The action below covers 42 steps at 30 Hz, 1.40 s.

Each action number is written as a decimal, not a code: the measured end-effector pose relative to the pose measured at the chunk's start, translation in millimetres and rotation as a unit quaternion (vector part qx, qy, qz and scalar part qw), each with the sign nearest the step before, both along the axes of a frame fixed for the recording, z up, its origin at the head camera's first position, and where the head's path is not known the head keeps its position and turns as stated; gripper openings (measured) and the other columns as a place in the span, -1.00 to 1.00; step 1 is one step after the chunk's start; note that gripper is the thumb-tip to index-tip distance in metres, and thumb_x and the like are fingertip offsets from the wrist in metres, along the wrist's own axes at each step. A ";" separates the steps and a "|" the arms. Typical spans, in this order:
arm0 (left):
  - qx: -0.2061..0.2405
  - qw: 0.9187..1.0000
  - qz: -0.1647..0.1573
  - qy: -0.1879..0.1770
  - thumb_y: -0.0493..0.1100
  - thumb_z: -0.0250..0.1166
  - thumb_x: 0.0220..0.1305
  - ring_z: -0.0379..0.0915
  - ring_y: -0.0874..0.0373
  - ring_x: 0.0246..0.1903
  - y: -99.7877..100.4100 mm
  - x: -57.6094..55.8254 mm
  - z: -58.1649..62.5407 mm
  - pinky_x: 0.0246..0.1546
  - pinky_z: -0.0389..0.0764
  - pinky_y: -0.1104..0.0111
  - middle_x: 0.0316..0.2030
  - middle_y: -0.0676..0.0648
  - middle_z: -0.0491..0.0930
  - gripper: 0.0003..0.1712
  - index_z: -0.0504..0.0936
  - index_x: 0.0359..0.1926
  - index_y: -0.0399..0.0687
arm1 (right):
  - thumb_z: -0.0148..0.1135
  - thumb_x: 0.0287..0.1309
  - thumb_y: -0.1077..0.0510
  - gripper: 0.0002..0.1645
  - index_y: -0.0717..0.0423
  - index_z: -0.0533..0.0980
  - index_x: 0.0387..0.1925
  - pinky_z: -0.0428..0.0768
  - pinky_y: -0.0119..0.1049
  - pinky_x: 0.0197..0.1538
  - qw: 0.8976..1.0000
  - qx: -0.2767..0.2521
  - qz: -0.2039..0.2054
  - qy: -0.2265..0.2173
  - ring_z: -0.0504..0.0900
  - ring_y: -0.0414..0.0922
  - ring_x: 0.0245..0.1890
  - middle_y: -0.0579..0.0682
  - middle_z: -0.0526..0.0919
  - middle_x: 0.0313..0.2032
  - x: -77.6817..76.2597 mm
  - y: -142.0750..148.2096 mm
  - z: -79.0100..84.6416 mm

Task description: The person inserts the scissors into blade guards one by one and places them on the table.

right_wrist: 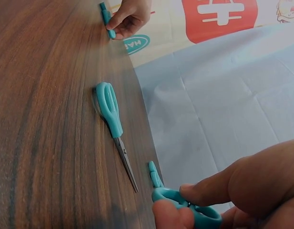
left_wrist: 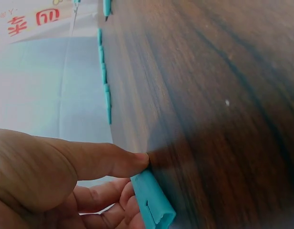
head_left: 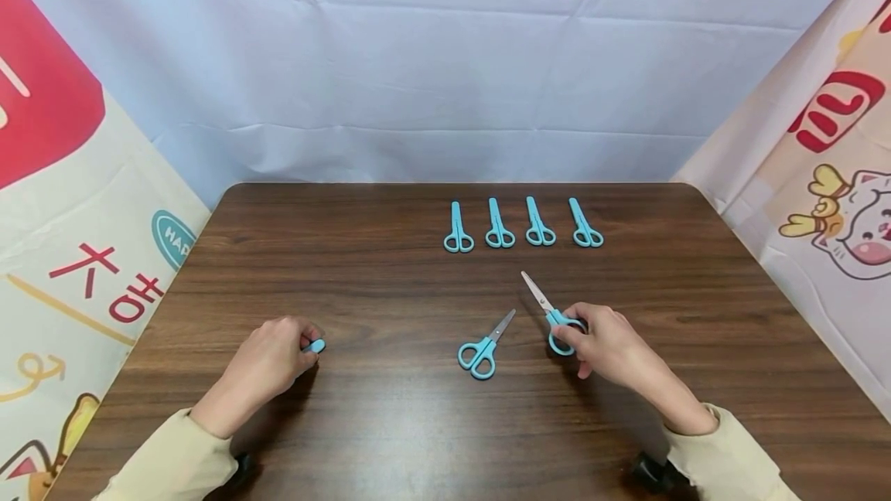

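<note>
The person wears a long, pale cream cloth left sleeve (head_left: 170,454) and a matching right sleeve (head_left: 727,451), both plain, loose and softly creased, ending at the wrists. A small black left wrist device (head_left: 244,472) and black right wrist device (head_left: 654,474) show beside them, their details too dark to read. The left hand (head_left: 274,354) and right hand (head_left: 609,346) are bare.

A brown wood-grain table (head_left: 376,277) bears four sheathed scissors (head_left: 495,215) and one unsheathed pair (head_left: 490,341)
</note>
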<state>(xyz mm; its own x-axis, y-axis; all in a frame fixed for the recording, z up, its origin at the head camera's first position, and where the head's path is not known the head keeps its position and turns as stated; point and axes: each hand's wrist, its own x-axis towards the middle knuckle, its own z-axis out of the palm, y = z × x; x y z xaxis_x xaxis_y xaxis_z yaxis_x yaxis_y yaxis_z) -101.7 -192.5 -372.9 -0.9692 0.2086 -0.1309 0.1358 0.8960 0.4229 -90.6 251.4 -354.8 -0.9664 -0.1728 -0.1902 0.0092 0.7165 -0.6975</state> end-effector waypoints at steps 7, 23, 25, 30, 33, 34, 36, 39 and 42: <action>0.020 1.000 -0.016 -0.001 -0.37 0.43 0.20 0.39 0.17 -0.52 -0.1 -7.5 -1.8 -0.47 0.46 0.30 -0.49 0.09 0.56 -0.87 0.68 -0.37 -0.07 | 0.25 0.46 0.18 -0.84 0.25 0.56 -0.18 0.60 -0.26 -0.49 1.000 -0.007 0.001 0.000 0.64 -0.07 -0.70 -0.02 0.47 -0.61 -0.3 1.4 -1.2; 0.218 0.974 0.045 -0.053 -0.19 0.32 0.45 0.75 0.07 -0.20 13.5 -34.9 24.2 -0.38 0.57 0.41 -0.22 -0.04 0.80 -0.87 0.66 -0.08 -0.14 | 0.24 0.46 0.21 -0.87 0.24 0.56 -0.19 0.66 -0.27 -0.45 0.999 -0.044 0.009 -0.003 0.63 -0.06 -0.69 -0.03 0.47 -0.56 2.1 -1.0 -2.3; 0.251 0.965 0.044 -0.057 -0.18 0.31 0.47 0.76 0.03 -0.13 17.4 -37.1 27.4 -0.34 0.61 0.44 -0.17 -0.07 0.80 -0.85 0.65 -0.05 -0.15 | 0.24 0.46 0.23 -0.88 0.24 0.55 -0.19 0.67 -0.25 -0.48 0.998 -0.054 0.012 -0.004 0.61 -0.07 -0.67 -0.03 0.49 -0.54 2.8 -2.1 -2.2; 0.332 0.939 0.044 -0.074 -0.12 0.30 0.50 0.74 -0.03 -0.05 28.5 -43.9 35.6 -0.20 0.70 0.40 -0.05 -0.12 0.77 -0.76 0.60 0.02 -0.20 | 0.23 0.46 0.25 -0.89 0.26 0.52 -0.20 0.66 -0.23 -0.57 0.996 -0.083 0.026 -0.005 0.55 -0.12 -0.59 -0.02 0.56 -0.48 4.6 -6.7 -1.5; 0.393 0.914 0.043 -0.093 -0.12 0.27 0.53 0.71 -0.09 0.01 34.8 -49.4 38.9 -0.10 0.74 0.28 0.03 -0.16 0.74 -0.67 0.53 0.11 -0.28 | 0.22 0.47 0.24 -0.88 0.26 0.52 -0.19 0.65 -0.25 -0.56 0.995 -0.095 0.039 -0.006 0.56 -0.13 -0.57 -0.02 0.59 -0.48 6.0 -9.9 0.3; 0.412 0.905 0.043 -0.098 -0.12 0.26 0.53 0.71 -0.09 0.01 36.9 -51.0 39.8 -0.07 0.74 0.25 0.05 -0.16 0.73 -0.63 0.50 0.17 -0.28 | 0.22 0.47 0.24 -0.88 0.26 0.51 -0.19 0.64 -0.25 -0.56 0.994 -0.099 0.043 -0.007 0.56 -0.13 -0.57 -0.02 0.59 -0.48 6.5 -11.1 1.2; 0.447 0.887 0.043 -0.108 -0.13 0.26 0.53 0.70 -0.10 0.03 40.8 -53.8 41.1 0.00 0.73 0.19 0.10 -0.17 0.70 -0.55 0.46 0.27 -0.30 | 0.21 0.48 0.23 -0.88 0.25 0.51 -0.18 0.64 -0.26 -0.55 0.993 -0.106 0.052 -0.010 0.57 -0.13 -0.56 -0.02 0.60 -0.47 7.8 -13.2 3.0; 0.477 0.871 0.046 -0.113 -0.11 0.28 0.52 0.70 -0.08 0.04 47.0 -56.9 42.6 0.06 0.70 0.19 0.12 -0.17 0.68 -0.49 0.45 0.35 -0.26 | 0.21 0.48 0.24 -0.89 0.24 0.51 -0.18 0.63 -0.28 -0.54 0.991 -0.113 0.064 -0.011 0.58 -0.13 -0.54 -0.01 0.61 -0.45 9.8 -16.7 5.5; 0.495 0.860 0.049 -0.113 -0.14 0.27 0.52 0.69 -0.08 0.05 53.1 -60.2 43.4 0.08 0.69 0.22 0.13 -0.20 0.68 -0.52 0.49 0.32 -0.29 | 0.21 0.47 0.24 -0.90 0.23 0.52 -0.18 0.61 -0.29 -0.54 0.989 -0.123 0.078 -0.004 0.59 -0.14 -0.53 -0.02 0.61 -0.45 11.6 -20.1 7.0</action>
